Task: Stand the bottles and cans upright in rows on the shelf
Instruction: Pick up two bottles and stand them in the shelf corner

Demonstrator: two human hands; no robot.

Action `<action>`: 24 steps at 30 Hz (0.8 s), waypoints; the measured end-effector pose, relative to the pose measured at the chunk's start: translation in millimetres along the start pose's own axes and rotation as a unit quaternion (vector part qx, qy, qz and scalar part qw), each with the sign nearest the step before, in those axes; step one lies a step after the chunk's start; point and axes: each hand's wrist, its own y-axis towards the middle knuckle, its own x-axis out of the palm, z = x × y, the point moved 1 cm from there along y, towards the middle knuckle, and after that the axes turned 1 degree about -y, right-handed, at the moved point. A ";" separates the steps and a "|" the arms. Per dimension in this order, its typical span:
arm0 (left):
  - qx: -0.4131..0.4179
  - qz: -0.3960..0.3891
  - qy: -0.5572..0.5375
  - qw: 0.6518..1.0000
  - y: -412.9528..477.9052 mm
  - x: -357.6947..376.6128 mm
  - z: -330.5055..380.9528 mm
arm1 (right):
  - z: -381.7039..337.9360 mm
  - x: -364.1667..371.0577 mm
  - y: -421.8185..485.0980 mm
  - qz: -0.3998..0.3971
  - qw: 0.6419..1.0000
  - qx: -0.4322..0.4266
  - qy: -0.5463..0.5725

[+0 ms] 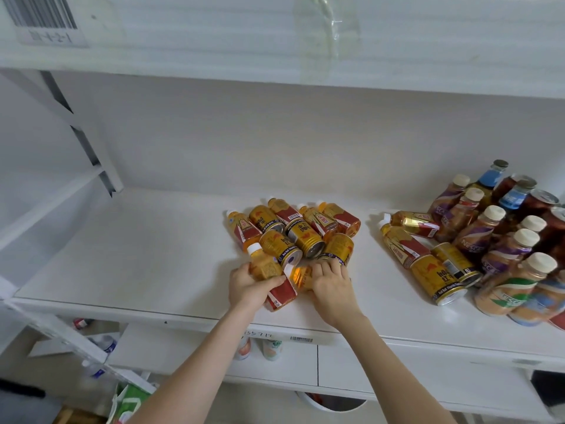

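A heap of gold cans point(305, 237) and orange bottles with red labels point(241, 229) lies on its side in the middle of the white shelf point(137, 255). My left hand point(249, 286) is closed around one orange bottle point(266, 266) at the front of the heap, its white cap pointing away. My right hand point(331, 280) grips another orange bottle point(301, 276) lying beside it. A second group of toppled gold cans point(437, 280) and orange bottles point(400, 244) lies further right.
Coffee bottles with cream caps point(501, 255), blue-label bottles point(492, 179) and dark cans point(541, 200) crowd the shelf's right end. An upper shelf point(275, 41) overhangs. Below the front edge, a lower shelf holds a few bottles point(272, 348).
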 end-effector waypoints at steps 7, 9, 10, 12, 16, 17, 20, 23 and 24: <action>0.134 -0.030 0.075 0.988 -7.0 -33.5 10.5 | -11.7 -17.7 -5.7 0.039 0.936 0.149 0.316; 0.150 -0.055 0.081 0.984 -6.0 -48.9 12.2 | -21.8 -24.3 -5.4 0.038 0.883 0.187 0.430; 0.155 -0.069 0.083 0.982 -4.5 -57.5 12.8 | -28.5 -25.7 -5.7 0.023 0.857 0.197 0.476; 0.170 -0.099 0.092 0.976 -1.2 -76.4 14.0 | -43.1 -24.6 -6.9 -0.001 0.823 0.206 0.529; 0.206 -0.140 0.133 0.959 5.8 -118.8 18.7 | -77.8 -15.5 -7.5 0.010 0.806 0.216 0.551; 0.213 -0.146 0.145 0.955 7.7 -129.9 19.1 | -89.1 -16.5 -7.9 0.011 0.797 0.226 0.561; 0.230 -0.155 0.169 0.946 15.8 -160.6 19.2 | -120.4 -17.4 -7.6 0.011 0.783 0.238 0.575; 0.247 -0.149 0.185 0.940 27.1 -185.6 17.8 | -146.2 -15.7 -3.8 0.002 0.781 0.243 0.576; 0.251 -0.144 0.188 0.938 31.0 -193.0 17.6 | -153.5 -13.1 -1.8 0.000 0.780 0.244 0.576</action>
